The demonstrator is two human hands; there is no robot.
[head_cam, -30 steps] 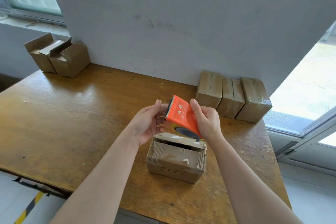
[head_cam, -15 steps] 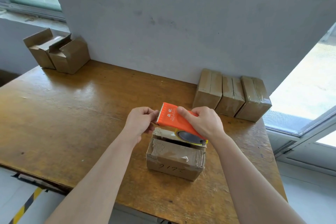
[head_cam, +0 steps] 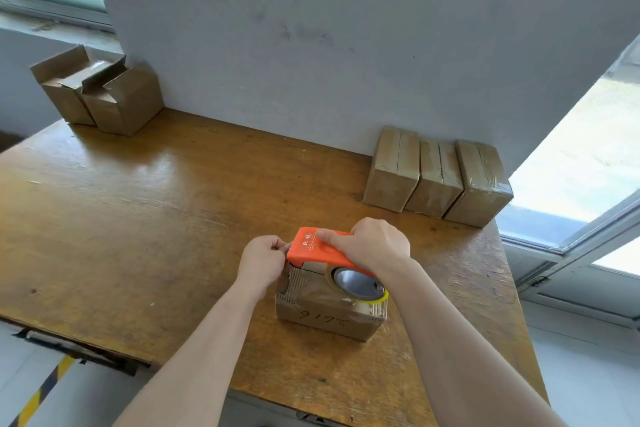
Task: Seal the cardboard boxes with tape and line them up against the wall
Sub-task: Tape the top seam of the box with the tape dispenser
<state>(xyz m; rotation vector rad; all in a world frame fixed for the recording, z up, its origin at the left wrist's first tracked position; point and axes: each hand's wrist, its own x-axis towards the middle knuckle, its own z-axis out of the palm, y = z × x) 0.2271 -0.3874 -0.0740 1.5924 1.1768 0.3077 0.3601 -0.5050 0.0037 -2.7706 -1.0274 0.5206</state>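
Head view, single frame.

- Cardboard box (head_cam: 329, 317): sits on the wooden counter (head_cam: 138, 218), toward the near edge and right of centre. There are handwritten digits on the side facing me. The corrugated flap edges are visible along the top left.
- Tape dispenser (head_cam: 313, 248): orange, held directly over the box top, tilted so that its front edge points up and to the left. The tape roll (head_cam: 356, 282) is at the dispenser's lower right end, over the right part of the box top. It looks to be touching the cardboard, but I cannot confirm contact.
- Right hand (head_cam: 375, 246): gripping the dispenser from above, fingers wrapped over the orange body, index finger stretched along its upper face. The hand is above the far right part of the box.
- Left hand (head_cam: 263, 262): fingers curled, fingertips pinching at the dispenser's front edge, just above the box's far left corner. I cannot tell whether they hold a tape end or the edge itself.
- Three sealed boxes (head_cam: 438, 178): side by side and touching, backs against the grey wall (head_cam: 311, 45), at the far right of the counter and well apart from the hands.
- Two open boxes (head_cam: 100, 94): flaps up, at the far left corner of the counter, next to each other.
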